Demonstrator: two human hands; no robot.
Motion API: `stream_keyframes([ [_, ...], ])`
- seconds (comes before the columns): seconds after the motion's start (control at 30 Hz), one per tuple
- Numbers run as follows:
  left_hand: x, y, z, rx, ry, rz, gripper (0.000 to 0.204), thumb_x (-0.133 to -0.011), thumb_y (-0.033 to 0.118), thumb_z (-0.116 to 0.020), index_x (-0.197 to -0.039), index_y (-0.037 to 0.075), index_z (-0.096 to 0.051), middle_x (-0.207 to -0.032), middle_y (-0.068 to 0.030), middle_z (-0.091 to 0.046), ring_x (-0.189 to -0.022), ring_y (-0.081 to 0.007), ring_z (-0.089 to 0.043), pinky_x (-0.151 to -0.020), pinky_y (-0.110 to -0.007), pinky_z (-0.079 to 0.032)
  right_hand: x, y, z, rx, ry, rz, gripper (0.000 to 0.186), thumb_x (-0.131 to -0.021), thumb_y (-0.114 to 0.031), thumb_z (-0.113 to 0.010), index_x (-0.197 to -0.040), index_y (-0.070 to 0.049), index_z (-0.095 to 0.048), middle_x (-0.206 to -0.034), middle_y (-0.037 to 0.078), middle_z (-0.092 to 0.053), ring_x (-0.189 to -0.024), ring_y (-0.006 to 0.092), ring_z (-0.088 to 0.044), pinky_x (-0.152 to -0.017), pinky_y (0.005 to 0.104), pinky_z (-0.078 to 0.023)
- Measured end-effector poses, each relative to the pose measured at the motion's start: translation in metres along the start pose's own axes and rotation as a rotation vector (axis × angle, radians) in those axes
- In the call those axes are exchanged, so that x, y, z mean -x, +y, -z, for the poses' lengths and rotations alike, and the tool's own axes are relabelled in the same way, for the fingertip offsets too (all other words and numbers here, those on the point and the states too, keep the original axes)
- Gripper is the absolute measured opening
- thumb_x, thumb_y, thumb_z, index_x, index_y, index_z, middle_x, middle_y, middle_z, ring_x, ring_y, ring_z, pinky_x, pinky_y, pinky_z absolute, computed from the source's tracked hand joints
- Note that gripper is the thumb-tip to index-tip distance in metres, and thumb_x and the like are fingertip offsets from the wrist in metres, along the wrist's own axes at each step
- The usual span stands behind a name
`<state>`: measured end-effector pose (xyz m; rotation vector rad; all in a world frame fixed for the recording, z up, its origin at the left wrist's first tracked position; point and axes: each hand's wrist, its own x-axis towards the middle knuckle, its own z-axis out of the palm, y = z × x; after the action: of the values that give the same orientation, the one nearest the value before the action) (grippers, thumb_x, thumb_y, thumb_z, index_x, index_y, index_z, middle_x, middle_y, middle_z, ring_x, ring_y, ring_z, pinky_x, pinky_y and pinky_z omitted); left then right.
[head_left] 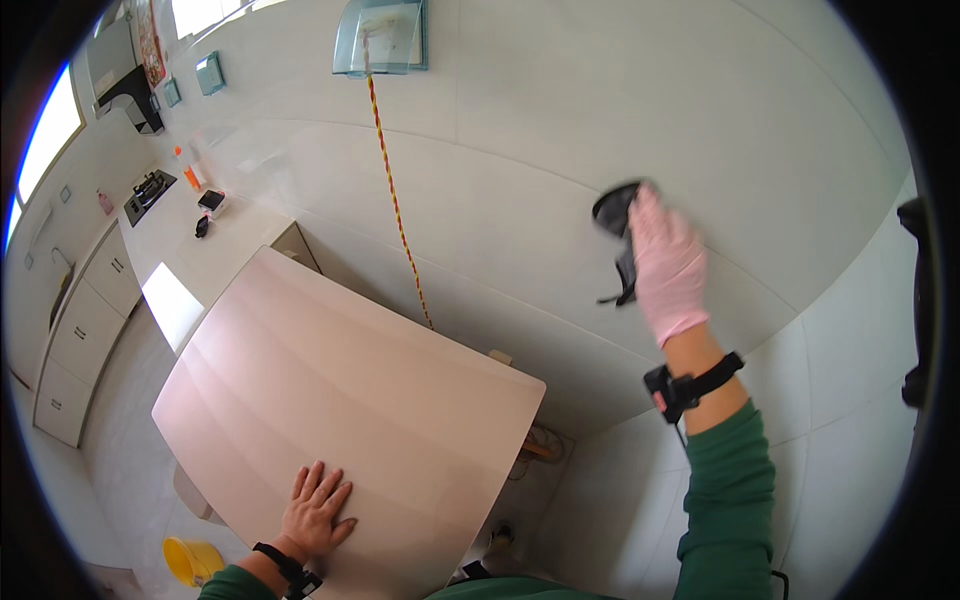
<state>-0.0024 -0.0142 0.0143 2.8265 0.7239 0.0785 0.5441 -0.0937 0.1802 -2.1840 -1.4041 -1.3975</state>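
Observation:
My right hand [668,262], in a pink glove, is raised at the tiled wall [560,130] on the right. Its fingers are closed on a black handheld object with a rounded end [615,209] and a narrower part hanging below. Motion blurs this object, so its exact kind cannot be made out. My left hand [317,515] is bare and lies flat with fingers spread on a large pale pink flat top [350,400]. Both wrists wear black straps, the right one with a small device [682,391].
A twisted red-and-yellow cord [394,190] hangs from a clear-covered wall socket [380,38] down behind the pink top. At the left, a white counter [240,240] holds a black stove [150,192], an orange bottle [187,170] and small black items. A yellow bucket [192,562] stands on the floor.

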Motion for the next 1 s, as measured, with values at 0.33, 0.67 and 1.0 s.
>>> stream_keyframes([
  [0.33,0.000,0.000,0.006,0.051,-0.035,0.003,0.065,-0.077,0.039,-0.067,-0.132,0.007,-0.055,-0.145,-0.0161,-0.046,-0.142,-0.0410,-0.028,-0.119,-0.054,-0.014,-0.038,-0.010,-0.040,0.493,-0.147,0.265,0.053,-0.095,-0.018,-0.042,-0.147,-0.011,-0.038,-0.156,0.002,-0.033,-0.146,0.0244,-0.025,-0.121,0.0430,-0.017],
  [0.67,0.002,0.000,0.004,-0.002,0.013,-0.013,0.061,-0.080,0.041,-0.066,-0.131,0.009,-0.057,-0.143,-0.0128,-0.049,-0.141,-0.0369,-0.033,-0.119,-0.051,-0.016,0.067,-0.079,-0.030,-0.624,-0.526,-0.097,0.025,-0.086,-0.011,-0.048,-0.103,-0.012,-0.066,-0.109,0.009,-0.064,-0.100,0.0306,-0.061,-0.085,0.0393,-0.050],
  [1.0,0.004,0.000,-0.001,-0.002,0.025,-0.015,0.060,-0.082,0.040,-0.063,-0.132,0.008,-0.056,-0.144,-0.0142,-0.047,-0.141,-0.0398,-0.030,-0.119,-0.052,-0.015,0.145,-0.217,0.022,-0.667,-0.937,0.087,0.050,-0.094,-0.031,-0.053,-0.139,-0.009,-0.050,-0.150,0.010,-0.041,-0.138,0.0266,-0.038,-0.116,0.0404,-0.027],
])
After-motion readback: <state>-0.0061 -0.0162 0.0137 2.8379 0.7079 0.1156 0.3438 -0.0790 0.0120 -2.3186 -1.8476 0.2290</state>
